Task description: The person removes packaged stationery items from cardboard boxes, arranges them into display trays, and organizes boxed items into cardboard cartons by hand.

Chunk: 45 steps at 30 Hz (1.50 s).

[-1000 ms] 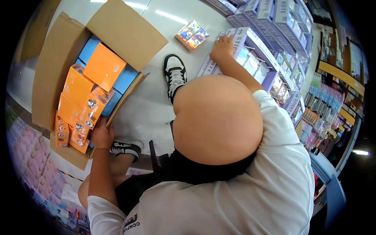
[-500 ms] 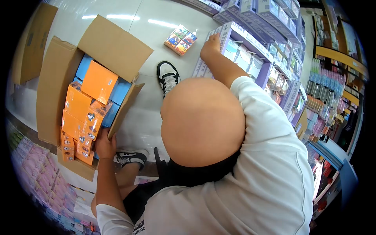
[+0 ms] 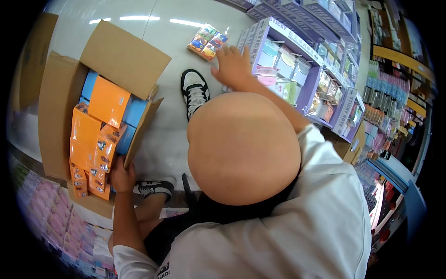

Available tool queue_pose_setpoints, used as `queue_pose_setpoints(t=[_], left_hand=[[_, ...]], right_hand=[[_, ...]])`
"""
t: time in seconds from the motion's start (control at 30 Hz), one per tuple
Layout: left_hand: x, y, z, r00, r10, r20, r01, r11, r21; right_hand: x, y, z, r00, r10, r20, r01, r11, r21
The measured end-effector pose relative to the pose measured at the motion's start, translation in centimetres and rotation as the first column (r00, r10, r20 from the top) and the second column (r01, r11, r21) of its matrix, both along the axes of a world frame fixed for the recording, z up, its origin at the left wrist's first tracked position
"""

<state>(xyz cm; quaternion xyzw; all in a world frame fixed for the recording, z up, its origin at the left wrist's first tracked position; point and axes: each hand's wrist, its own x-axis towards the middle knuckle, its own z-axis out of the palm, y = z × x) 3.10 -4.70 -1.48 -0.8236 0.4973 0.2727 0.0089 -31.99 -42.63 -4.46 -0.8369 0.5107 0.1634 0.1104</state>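
An open cardboard carton (image 3: 62,116) stands on the floor at the left, packed with orange boxes (image 3: 108,101) and blue boxes (image 3: 134,111). My left hand (image 3: 122,177) is closed over the carton's near side edge, its fingertips inside beside the orange boxes and partly hidden. My right hand (image 3: 233,69) is empty, fingers spread, above the floor. Just beyond its fingertips lies a clear-wrapped block of small colourful packs (image 3: 207,42); whether they touch I cannot tell. To the right of that hand is a purple display box (image 3: 312,86) marked STICKY, holding sticky-note packs (image 3: 283,60).
More purple display boxes (image 3: 297,21) are stacked at the back right. Pink packaged goods (image 3: 51,211) fill the lower left. Shelves with pens (image 3: 375,100) line the right. My shoe (image 3: 195,90) and bent knee (image 3: 241,149) are between carton and display.
My right hand has left the top of the purple display box and moved left and down, toward the wrapped packs, its fingers spreading. My left hand stays at the carton's edge.
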Motion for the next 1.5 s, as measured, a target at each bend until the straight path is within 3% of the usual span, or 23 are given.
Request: queue_pose_setpoints(t=[0.03,0.13,0.17,0.23,0.27,0.57,0.7,0.83,0.9,0.97,1.07,1.1,1.17,1.23,1.3,1.37,1.43,1.5], left_hand=[[0.1,0.1,0.0,1.000,-0.003,-0.010,0.003,1.000,-0.014],[0.0,-0.2,0.4,1.000,0.013,-0.001,-0.013,0.998,0.057],[-0.3,-0.4,0.6,1.000,0.021,0.008,-0.021,0.995,0.097],[-0.4,-0.5,0.7,0.999,0.016,-0.035,-0.016,1.000,-0.012],[-0.7,-0.7,0.7,0.999,0.009,-0.048,-0.011,0.999,-0.044],[-3.4,-1.4,2.5,0.996,0.039,-0.076,-0.049,0.989,-0.136],[-3.3,-0.9,2.5,0.989,0.030,-0.146,-0.062,0.975,-0.216],[-2.4,-0.6,2.0,0.999,0.025,-0.041,-0.030,0.990,-0.138],[-1.5,-0.2,0.9,0.999,-0.025,-0.025,0.020,0.982,-0.190],[-1.1,-0.1,0.5,0.999,0.006,0.052,0.001,0.992,-0.127],[-1.1,-0.2,1.1,0.998,0.001,0.059,0.005,0.994,-0.105],[-1.2,-0.3,1.4,0.998,-0.003,0.067,0.010,0.995,-0.100],[-1.1,-0.1,1.4,0.998,-0.017,0.067,0.026,0.991,-0.131],[-1.2,-0.3,1.8,0.998,-0.003,0.062,0.010,0.994,-0.110],[-1.1,-0.4,2.0,0.997,-0.006,0.071,0.013,0.995,-0.103],[-1.4,-0.4,1.7,0.997,-0.005,0.082,0.013,0.995,-0.101],[-1.8,-0.8,2.0,0.997,0.015,0.077,-0.010,0.998,-0.061],[-1.7,-0.7,2.2,0.998,0.037,0.057,-0.034,0.998,-0.043]], right_hand=[[-1.0,2.2,1.2,0.998,0.038,0.053,-0.034,0.997,-0.075],[-4.4,7.7,1.9,0.981,-0.091,0.170,0.108,0.990,-0.093],[-5.6,8.2,1.3,0.982,-0.032,0.185,0.057,0.990,-0.129],[-7.4,8.7,-0.5,0.975,0.078,0.208,-0.035,0.978,-0.203],[-8.0,8.5,-1.2,0.940,0.113,0.322,-0.030,0.967,-0.252],[-8.6,8.5,-0.8,0.952,0.187,0.241,-0.112,0.949,-0.295],[-7.8,8.7,-0.8,0.959,0.128,0.252,-0.062,0.965,-0.256],[-7.1,8.6,-0.9,0.961,0.121,0.249,-0.036,0.946,-0.322],[-4.8,7.6,0.7,0.988,0.010,0.153,0.017,0.985,-0.169],[-2.0,4.9,0.8,0.991,-0.087,0.099,0.089,0.996,-0.014],[1.4,-0.8,-3.7,0.952,-0.175,0.250,0.135,0.976,0.170],[1.7,-3.1,-7.3,0.941,-0.139,0.310,0.103,0.986,0.129],[3.5,-4.4,-7.3,0.962,-0.062,0.265,0.081,0.995,-0.063],[2.5,-6.9,-10.6,0.979,-0.078,0.190,0.086,0.996,-0.035],[1.9,-9.2,-15.0,0.929,-0.301,0.215,0.207,0.904,0.373],[1.8,-8.4,-16.3,0.936,-0.319,0.148,0.228,0.870,0.438],[2.6,-4.3,-15.3,0.988,-0.156,0.025,0.148,0.970,0.192],[3.7,-0.5,-11.7,0.992,-0.128,0.011,0.125,0.981,0.147]])
